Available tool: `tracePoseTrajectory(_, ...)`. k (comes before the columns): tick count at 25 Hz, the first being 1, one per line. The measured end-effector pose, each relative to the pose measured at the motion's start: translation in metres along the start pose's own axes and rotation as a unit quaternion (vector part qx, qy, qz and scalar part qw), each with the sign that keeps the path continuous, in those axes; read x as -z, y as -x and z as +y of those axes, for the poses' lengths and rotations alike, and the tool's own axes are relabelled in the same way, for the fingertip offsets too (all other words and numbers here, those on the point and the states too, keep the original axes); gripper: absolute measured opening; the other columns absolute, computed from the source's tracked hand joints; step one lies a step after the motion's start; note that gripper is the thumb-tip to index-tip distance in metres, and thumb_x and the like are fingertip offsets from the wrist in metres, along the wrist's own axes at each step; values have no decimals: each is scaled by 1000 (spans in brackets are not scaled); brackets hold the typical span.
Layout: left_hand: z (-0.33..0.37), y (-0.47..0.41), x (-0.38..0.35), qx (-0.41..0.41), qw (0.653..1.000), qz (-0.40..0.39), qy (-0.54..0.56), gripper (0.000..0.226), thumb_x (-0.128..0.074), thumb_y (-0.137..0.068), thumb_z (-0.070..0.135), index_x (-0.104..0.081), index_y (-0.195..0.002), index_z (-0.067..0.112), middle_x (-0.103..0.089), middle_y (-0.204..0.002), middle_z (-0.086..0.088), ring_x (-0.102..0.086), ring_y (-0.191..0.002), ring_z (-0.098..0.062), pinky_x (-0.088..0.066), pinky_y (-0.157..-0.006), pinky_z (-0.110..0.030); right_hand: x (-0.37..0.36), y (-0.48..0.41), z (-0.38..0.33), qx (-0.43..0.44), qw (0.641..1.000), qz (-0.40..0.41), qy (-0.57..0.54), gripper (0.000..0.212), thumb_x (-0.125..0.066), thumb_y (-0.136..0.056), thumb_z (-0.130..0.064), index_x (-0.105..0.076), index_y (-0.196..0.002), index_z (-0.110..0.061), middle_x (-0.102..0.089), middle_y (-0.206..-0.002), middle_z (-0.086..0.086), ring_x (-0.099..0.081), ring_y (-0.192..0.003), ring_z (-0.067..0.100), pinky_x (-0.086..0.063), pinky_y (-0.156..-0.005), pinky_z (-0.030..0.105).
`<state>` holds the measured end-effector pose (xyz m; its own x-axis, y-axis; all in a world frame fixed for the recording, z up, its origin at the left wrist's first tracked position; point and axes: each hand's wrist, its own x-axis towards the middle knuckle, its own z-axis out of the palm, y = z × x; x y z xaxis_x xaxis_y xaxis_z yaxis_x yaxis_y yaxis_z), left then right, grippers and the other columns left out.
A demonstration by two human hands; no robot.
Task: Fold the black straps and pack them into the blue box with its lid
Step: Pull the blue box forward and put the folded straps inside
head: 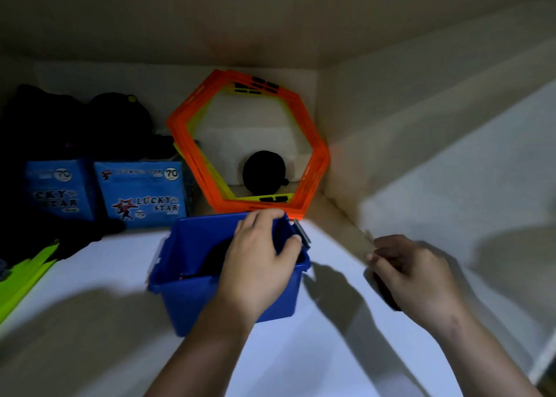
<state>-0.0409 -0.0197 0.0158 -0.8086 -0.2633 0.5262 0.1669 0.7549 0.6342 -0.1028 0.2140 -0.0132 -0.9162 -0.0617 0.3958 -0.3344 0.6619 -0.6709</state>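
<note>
Left hand clamped over the blue box rim, right hand curled around something dark.

Left hand grip closed; right hand curled, blurred

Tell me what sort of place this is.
Probably a storage cupboard or shelf for sports gear. Enclosed pale walls, stacked orange hexagon rings leaning against the back, two blue Lucky Star cartons, and the blue box on the white shelf.
</note>
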Motion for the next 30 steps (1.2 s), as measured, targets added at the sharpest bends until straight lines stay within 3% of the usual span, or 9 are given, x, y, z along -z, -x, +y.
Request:
tracePoseTrajectory(2, 7, -3, -22, -28, 1000, -6, 2, 42, -59, -90, 41, -54, -130, 30, -55, -131, 11, -51, -120, -16, -43, -99, -32, 8, 2, 11, 0, 999, 0, 33, 20, -69, -87, -34, -71, -106, -27, -71, -85, -16, -65, -74, -11, -45, -67, 4)
tracePoseTrajectory(4, 25, -5, -55, -54, 998, -29, -1, 45, -58, -89, 42, -53, -132, 28, -55, -133, 8, -49, -124, -15, -41, -99, -31, 24, 5, 32, -9, 998, 16, 66, 25, -70, -86, -36, -71, -110, -29, -70, -100, -17, -68, -92, 4, -50, -78, 19)
tracePoseTrajectory(9, 45, -6, -122, -116, 990, -78, -11, 48, -56, -88, 39, -55, -133, 21, -56, -136, 6, -46, -129, -15, -34, -102, -24, 37, 4, 68, -10, 987, -8, 159, 31, -68, -86, -40, -67, -115, -29, -69, -109, -7, -65, -100, 18, -39, -76, 23)
tracePoseTrajectory(13, 44, -8, -176, -99, 983, -153, -23, 49, -56, -90, 39, -54, -134, 19, -60, -135, -1, -50, -129, -21, -40, -103, -32, 28, -5, 92, -28, 980, -42, 194, 40, -63, -89, -38, -61, -127, -24, -69, -124, -2, -64, -114, 22, -46, -88, 28)
tracePoseTrajectory(17, 42, -10, -218, -49, 963, -251, -89, 45, -47, -96, 47, -54, -127, 14, -65, -128, -12, -58, -120, -32, -44, -94, -38, 11, -15, 107, -29, 979, -62, 195, 36, -54, -95, -31, -60, -130, -21, -68, -124, 5, -64, -113, 26, -47, -92, 33)
tracePoseTrajectory(21, 42, -10, -238, -39, 957, -262, -122, 40, -41, -100, 44, -53, -126, 17, -65, -124, -13, -56, -118, -35, -41, -94, -40, -6, -20, 119, -19, 972, -55, 226, 45, -42, -97, -31, -56, -139, -22, -67, -127, 5, -61, -116, 25, -46, -99, 33)
tracePoseTrajectory(24, 39, -13, -241, -26, 964, -261, -54, 39, -50, -95, 40, -51, -129, 24, -63, -125, -11, -56, -119, -34, -44, -94, -39, -9, -20, 123, -26, 970, -51, 234, 48, -37, -94, -35, -57, -135, -22, -66, -127, 5, -61, -116, 25, -47, -99, 35)
tracePoseTrajectory(28, 40, -17, -228, -11, 970, -228, 88, 44, -63, -88, 26, -50, -130, 30, -57, -129, -2, -58, -120, -24, -47, -98, -33, 1, -18, 112, -21, 986, -17, 166, 50, -56, -94, -25, -52, -143, -15, -62, -137, 9, -57, -126, 28, -43, -105, 33)
tracePoseTrajectory(30, 44, -22, -215, -25, 973, -186, 137, 48, -64, -86, 22, -50, -131, 33, -59, -130, 3, -57, -122, -17, -45, -102, -30, 13, -22, 100, -13, 992, 15, 127, 49, -60, -93, -25, -53, -141, -14, -66, -133, 10, -62, -122, 30, -47, -101, 32)
